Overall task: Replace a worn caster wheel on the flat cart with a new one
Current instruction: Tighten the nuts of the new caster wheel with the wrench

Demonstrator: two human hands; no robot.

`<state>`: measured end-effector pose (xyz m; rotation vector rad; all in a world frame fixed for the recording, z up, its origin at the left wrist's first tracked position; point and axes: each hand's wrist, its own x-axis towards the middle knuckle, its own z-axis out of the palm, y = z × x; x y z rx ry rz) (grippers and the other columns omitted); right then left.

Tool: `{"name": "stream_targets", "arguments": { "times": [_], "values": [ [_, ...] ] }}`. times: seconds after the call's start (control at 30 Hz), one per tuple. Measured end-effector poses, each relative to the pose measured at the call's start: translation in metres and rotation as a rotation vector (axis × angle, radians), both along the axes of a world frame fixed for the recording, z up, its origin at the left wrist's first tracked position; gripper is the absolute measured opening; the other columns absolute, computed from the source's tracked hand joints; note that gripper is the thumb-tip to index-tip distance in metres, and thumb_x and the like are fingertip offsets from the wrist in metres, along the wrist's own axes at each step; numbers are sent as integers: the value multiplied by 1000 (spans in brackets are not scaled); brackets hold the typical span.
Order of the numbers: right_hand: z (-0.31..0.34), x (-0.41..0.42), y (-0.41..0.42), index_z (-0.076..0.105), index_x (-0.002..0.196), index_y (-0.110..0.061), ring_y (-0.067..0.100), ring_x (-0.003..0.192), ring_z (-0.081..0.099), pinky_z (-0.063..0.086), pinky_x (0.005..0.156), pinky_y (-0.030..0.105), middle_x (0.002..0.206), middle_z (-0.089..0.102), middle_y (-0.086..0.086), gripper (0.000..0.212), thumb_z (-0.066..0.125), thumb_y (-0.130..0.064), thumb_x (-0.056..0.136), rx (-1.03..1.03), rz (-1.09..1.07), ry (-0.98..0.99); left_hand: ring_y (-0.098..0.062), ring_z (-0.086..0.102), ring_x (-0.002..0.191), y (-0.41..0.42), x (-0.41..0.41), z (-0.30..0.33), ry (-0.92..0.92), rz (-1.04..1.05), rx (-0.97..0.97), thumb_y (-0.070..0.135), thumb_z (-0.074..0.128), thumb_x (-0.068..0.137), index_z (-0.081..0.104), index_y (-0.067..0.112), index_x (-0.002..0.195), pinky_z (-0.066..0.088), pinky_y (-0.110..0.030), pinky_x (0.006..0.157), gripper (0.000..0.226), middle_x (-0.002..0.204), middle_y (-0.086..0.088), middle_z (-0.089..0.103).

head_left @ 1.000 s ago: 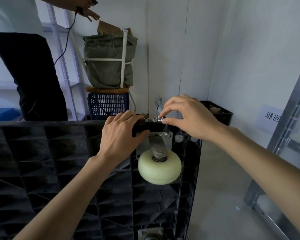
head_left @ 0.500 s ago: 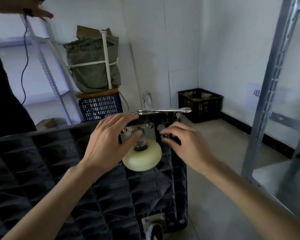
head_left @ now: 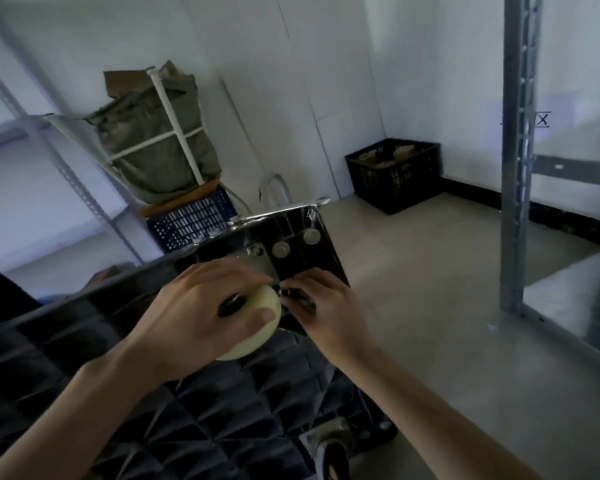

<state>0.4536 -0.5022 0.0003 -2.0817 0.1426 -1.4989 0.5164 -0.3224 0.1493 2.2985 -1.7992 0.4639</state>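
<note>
Flat cart [head_left: 84,368] stands on its side edge, ribbed black underside facing the camera, far corner up near the middle of the view.

Caster wheel [head_left: 260,329]: cream, smooth, rounded tread, dark hub. Mounted at the cart's upper far corner on a grey metal plate [head_left: 262,263] with a bolt head showing at the plate's top corner. Two round silver bolt heads [head_left: 280,250] sit on the black plastic just right of the plate.

Left hand [head_left: 201,317] lies over the wheel, fingers curled round its top and thumb across its face: a grip on the wheel. Right hand [head_left: 329,315] is just beside the wheel on its right, fingertips pinched on a small dark part at the plate's lower corner; what that part is cannot be made out.

A shiny wrench [head_left: 278,211] rests along the cart's top edge, above the plate. A second caster [head_left: 333,455], dark-wheeled, shows at the cart's lower corner.

Room: grey concrete floor [head_left: 430,289], white walls. Black plastic crate [head_left: 394,173] in the far corner with things inside. Blue crate [head_left: 191,221] behind the cart, a green-grey bag [head_left: 153,140] stacked on it with white tubing. Grey metal shelving upright [head_left: 516,150] at right.
</note>
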Motion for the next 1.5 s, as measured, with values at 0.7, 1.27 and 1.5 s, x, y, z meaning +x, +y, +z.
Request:
{"name": "stream_targets", "arguments": {
  "times": [0.7,1.27,1.5],
  "values": [
    [-15,28,17,77,97,-10,11,79,65,55,68,24,97,68,-1,12,81,-15,87,80,-3,-183,19,38,130,1,-2,-3,65,-23,2,77,39,89,61,50,124,31,-9,96,49,130,47,46],
    [-22,35,21,74,100,-9,12,81,66,56,67,26,98,70,1,16,80,-18,88,94,-23,-229,9,46,131,0,1,-7,131,-70,-35,75,42,92,54,62,120,36,-21,100,34,130,38,53],
    [-25,30,14,77,101,-7,12,81,67,57,74,23,99,70,3,17,83,-11,86,43,18,-237,4,49,130,1,3,-8,141,-79,-38,73,44,92,56,59,122,40,-26,100,35,129,33,56]
  ]
}}
